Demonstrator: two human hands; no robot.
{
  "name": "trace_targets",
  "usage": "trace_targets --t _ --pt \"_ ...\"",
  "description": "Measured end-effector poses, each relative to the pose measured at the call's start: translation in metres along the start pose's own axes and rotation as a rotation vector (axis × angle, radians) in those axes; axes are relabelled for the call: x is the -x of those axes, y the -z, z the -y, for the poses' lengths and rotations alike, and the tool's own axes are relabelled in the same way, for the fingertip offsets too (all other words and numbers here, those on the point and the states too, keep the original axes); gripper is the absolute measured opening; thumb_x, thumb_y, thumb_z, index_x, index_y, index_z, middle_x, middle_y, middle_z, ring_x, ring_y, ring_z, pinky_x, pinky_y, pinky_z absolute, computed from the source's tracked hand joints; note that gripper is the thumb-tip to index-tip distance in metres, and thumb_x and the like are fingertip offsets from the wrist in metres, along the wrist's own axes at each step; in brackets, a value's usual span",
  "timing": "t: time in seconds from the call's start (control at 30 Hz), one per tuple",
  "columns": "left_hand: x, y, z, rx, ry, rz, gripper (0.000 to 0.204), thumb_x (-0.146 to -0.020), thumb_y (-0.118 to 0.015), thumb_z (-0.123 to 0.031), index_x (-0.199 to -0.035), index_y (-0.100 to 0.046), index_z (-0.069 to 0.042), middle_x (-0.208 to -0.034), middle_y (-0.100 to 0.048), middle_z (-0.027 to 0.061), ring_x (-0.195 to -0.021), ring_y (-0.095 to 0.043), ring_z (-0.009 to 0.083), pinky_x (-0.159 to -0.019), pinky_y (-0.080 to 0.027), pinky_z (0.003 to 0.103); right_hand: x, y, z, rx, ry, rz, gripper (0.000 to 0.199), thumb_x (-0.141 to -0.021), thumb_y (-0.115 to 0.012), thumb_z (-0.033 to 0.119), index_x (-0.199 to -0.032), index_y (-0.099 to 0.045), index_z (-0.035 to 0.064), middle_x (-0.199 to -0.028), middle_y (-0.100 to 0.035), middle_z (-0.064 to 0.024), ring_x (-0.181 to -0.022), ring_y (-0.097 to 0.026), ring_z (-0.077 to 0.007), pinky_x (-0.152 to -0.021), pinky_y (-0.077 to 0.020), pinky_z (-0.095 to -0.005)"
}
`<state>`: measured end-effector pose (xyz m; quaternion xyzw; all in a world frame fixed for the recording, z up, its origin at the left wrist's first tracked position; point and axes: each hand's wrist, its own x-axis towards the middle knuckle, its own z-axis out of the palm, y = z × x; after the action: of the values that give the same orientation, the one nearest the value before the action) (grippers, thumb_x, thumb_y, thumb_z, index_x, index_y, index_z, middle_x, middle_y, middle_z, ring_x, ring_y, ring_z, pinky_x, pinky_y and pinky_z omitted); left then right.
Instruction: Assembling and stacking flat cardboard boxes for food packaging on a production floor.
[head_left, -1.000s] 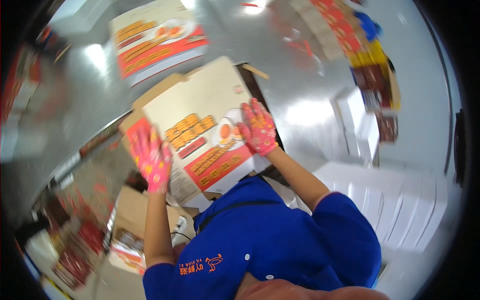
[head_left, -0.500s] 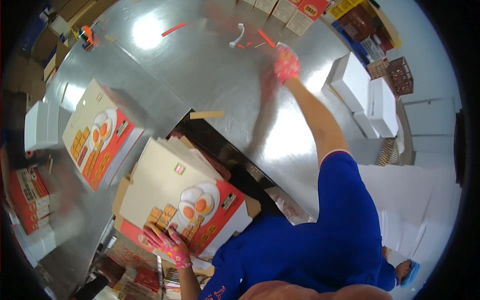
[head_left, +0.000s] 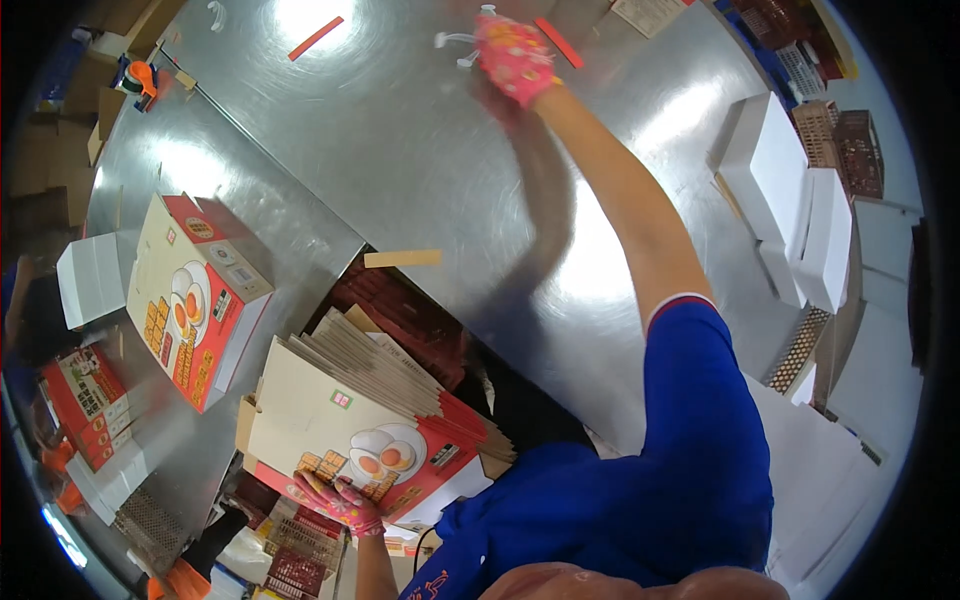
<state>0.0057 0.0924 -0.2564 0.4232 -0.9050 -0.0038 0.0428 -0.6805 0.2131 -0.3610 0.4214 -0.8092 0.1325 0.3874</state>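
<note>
My left hand [head_left: 345,503], in a pink flowered glove, lies with fingers spread on the lower edge of a printed carton [head_left: 300,405] with an egg picture. That carton tops a leaning stack of flat folded cartons [head_left: 385,365] whose edges fan out in front of my body. Far out on the metal table, my right hand [head_left: 515,62], gloved alike, is closed around a white plastic handle [head_left: 455,40]. White ends stick out past its fingers; the rest is hidden. A red strip [head_left: 560,43] lies just right of this hand.
An assembled egg carton [head_left: 185,300] stands at left, by a white box [head_left: 92,280]. Another red strip [head_left: 316,38] and an orange tape dispenser [head_left: 140,82] lie farther off. White boxes [head_left: 765,165] stand at right. A tan strip [head_left: 402,258] lies by the table edge.
My right hand has moved left across the table to the white handles. My view has shifted, and more of the fanned carton edges show. My left hand stays on the carton.
</note>
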Motion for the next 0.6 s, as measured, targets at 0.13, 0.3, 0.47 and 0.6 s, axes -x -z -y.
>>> trace_targets --t 0.13,0.3,0.47,0.6 --pt "0.002 0.003 0.001 0.043 0.039 -0.016 0.058 -0.094 -0.029 -0.041 -0.138 -0.03 -0.003 -0.143 -0.025 0.0183 -0.134 -0.017 0.0377 -0.108 -0.014 0.049 -0.016 0.017 0.048 -0.279 -0.4 0.703 0.024 -0.083 -0.045 0.017 -0.1 -0.056 0.0052 -0.102 -0.059 -0.0127 -0.103 -0.053 -0.0297 -0.087 -0.0411 -0.0395" --pt "0.004 0.012 -0.007 0.236 0.127 -0.057 0.054 -0.089 -0.045 -0.027 -0.135 -0.034 0.0 -0.14 -0.029 0.0216 -0.131 -0.022 0.0398 -0.106 -0.016 0.052 0.063 0.124 0.097 -0.121 -0.498 0.531 0.029 -0.086 -0.042 0.02 -0.107 -0.053 0.0021 -0.101 -0.058 -0.018 -0.099 -0.054 -0.035 -0.085 -0.0405 -0.0417" --pt "-0.004 0.021 -0.003 0.233 -0.001 -0.037 0.05 -0.082 -0.055 -0.017 -0.129 -0.042 -0.003 -0.137 -0.032 0.0247 -0.127 -0.029 0.0412 -0.106 -0.02 0.049 0.157 0.236 0.076 0.21 -0.428 0.36 0.018 -0.081 -0.051 0.019 -0.092 -0.06 0.0081 -0.085 -0.062 -0.0134 -0.085 -0.06 -0.0326 -0.071 -0.0477 -0.0418" --pt "0.008 0.003 0.014 0.407 -0.171 -0.136 0.048 -0.081 -0.057 -0.022 -0.126 -0.048 -0.007 -0.134 -0.039 0.0205 -0.127 -0.032 0.0391 -0.105 -0.019 0.053 0.164 0.299 0.045 0.131 -0.274 0.153 0.014 -0.085 -0.049 0.007 -0.095 -0.058 0.0059 -0.093 -0.06 -0.0101 -0.086 -0.06 -0.0284 -0.077 -0.0478 -0.0385"
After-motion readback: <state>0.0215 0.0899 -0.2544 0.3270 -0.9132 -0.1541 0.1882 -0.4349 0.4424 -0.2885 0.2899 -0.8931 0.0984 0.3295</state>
